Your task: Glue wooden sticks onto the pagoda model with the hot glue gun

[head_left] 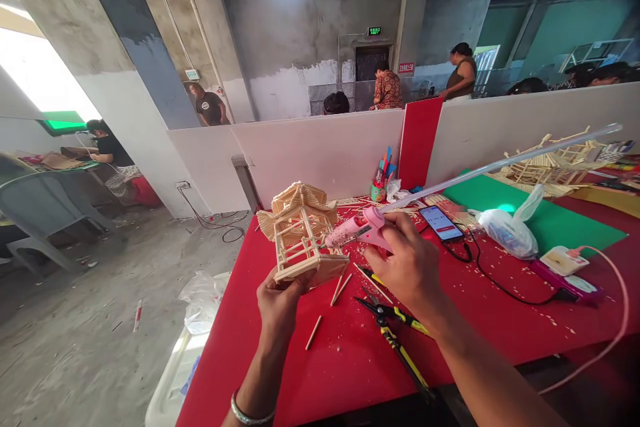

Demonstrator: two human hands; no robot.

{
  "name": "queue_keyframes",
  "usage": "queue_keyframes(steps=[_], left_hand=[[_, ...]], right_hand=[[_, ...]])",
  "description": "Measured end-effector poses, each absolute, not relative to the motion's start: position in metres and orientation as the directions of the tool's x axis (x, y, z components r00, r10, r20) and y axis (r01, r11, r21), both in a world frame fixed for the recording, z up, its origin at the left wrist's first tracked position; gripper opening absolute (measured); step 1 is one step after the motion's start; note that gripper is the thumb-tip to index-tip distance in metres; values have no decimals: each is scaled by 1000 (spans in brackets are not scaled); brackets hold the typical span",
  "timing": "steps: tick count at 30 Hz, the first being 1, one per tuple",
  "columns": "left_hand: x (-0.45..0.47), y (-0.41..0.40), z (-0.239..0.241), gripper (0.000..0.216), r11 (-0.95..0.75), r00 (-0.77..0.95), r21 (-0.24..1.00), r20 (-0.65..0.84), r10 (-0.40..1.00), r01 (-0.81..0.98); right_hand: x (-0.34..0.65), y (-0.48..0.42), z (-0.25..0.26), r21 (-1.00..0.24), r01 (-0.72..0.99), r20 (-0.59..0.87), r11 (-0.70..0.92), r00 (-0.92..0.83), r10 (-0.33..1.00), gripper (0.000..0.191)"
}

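Head view: the left hand (279,300) is closed around the bottom of a little stick house (300,227) and holds it up over the red table (350,367). Just to its right, the right hand (407,267) grips a pink glue gun (357,230), with the tip right at the side of the house. A long clear glue stick (500,163) pokes out the back. Yellow cutters (397,340) lie just below the right hand. A phone (441,222) lies farther right.
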State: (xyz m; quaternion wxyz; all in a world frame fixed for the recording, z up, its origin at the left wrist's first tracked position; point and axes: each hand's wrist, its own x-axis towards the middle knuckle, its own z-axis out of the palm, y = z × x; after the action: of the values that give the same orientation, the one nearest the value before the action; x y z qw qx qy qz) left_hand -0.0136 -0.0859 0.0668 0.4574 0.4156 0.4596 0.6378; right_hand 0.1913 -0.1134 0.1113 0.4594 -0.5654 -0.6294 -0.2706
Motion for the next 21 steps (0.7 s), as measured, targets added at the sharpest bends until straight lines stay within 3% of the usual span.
queue_keyframes(steps=[7,15,21], left_hand=[[-13,-87,68,32,-149,-233,969,101,967,-199],[-15,-88,70,32,-149,-232,967,99,968,-209],[-14,-89,72,33,-154,-230,959,98,968,-239]], right_hand=[[189,-113,113,-199,955,892,219,84,443,41],[197,-113,109,-154,972,875,179,51,481,25],[200,-112,114,-180,975,910,126,116,399,26]])
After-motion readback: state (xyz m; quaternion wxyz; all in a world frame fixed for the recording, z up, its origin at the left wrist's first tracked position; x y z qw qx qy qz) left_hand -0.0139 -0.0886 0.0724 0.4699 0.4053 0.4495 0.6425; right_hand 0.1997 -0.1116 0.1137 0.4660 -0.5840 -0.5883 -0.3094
